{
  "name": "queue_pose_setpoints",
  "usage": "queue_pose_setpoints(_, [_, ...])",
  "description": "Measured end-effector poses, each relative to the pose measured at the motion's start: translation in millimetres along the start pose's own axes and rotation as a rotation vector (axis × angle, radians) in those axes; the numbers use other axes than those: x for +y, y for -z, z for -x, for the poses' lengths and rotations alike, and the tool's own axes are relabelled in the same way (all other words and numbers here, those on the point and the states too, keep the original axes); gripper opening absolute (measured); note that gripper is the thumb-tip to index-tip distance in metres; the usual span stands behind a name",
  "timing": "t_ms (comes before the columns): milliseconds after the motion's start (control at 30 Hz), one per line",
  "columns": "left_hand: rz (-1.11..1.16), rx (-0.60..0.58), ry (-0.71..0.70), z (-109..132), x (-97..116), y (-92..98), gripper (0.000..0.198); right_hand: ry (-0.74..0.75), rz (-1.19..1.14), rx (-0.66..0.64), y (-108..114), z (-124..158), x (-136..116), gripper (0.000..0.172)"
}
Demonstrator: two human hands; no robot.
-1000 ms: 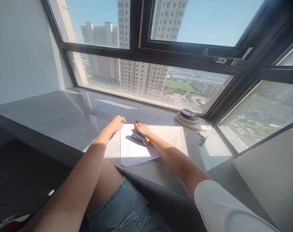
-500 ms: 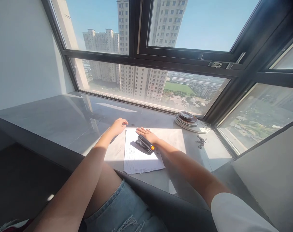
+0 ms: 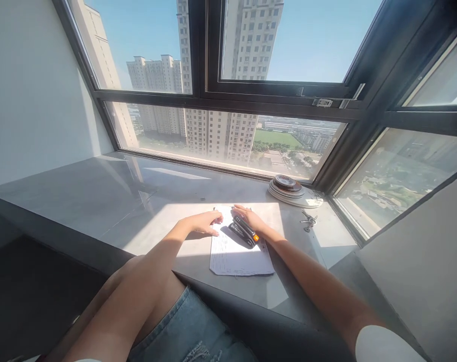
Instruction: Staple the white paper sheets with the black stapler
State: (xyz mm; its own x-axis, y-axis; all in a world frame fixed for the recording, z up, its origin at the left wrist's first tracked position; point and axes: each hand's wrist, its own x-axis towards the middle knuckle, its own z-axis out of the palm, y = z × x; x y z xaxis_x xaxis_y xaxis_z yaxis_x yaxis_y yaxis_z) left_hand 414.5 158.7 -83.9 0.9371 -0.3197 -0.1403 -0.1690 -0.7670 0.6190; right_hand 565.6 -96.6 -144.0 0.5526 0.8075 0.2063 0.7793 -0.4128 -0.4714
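A stack of white paper [image 3: 239, 261] with rows of small marks along its left side lies on the sunlit sill near its front edge. On the paper rests a black stapler [image 3: 243, 231] with an orange spot at its near end. My left hand [image 3: 206, 222] is at the upper left edge of the paper, fingers apart and bent, with nothing held. My right hand [image 3: 250, 217] lies at the paper's upper right, just behind the stapler, its fingers stretched out; the stapler partly hides it.
Stacked round plates or discs [image 3: 289, 190] stand on the sill [image 3: 111, 201] at the back right, by the window frame. A bunch of keys [image 3: 309, 220] lies in front of them. A tiny dark piece [image 3: 202, 199] sits behind my left hand.
The paper and stapler have shifted right, relative to the sill, along with my right hand. My left hand has moved right and reached the paper's upper left edge. The view has shifted slightly.
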Motion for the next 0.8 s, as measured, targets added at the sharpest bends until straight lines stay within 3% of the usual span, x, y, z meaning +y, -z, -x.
queue_pose_setpoints(67, [-0.029, -0.011, 0.002, -2, 1, -3.8, 0.048, -0.085, -0.125, 0.214, 7, 11, -6, 0.043])
queue_pose_setpoints(133, [-0.046, -0.007, 0.003, -4, -1, -5.6, 0.048, -0.173, -0.225, 0.312, 12, 29, -14, 0.044])
queue_pose_setpoints(267, [-0.062, 0.002, 0.011, -6, -10, -7.4, 0.052, -0.172, -0.190, 0.155, 5, 71, -33, 0.040])
queue_pose_setpoints(367, [-0.063, 0.016, 0.029, -6, -10, -7.8, 0.052, -0.141, -0.094, 0.167, -6, 87, -39, 0.032])
queue_pose_setpoints(500, [-0.060, 0.007, 0.038, -3, -1, -3.4, 0.050, -0.121, -0.156, 0.185, -12, 84, -35, 0.026])
queue_pose_setpoints(633, [-0.057, -0.039, 0.050, 0, 5, 0.7, 0.048, -0.103, -0.261, 0.189, -7, 78, -31, 0.033])
queue_pose_setpoints(800, [-0.083, 0.008, 0.054, -3, 7, -5.7, 0.053, -0.100, -0.498, 0.172, 3, 76, -25, 0.044])
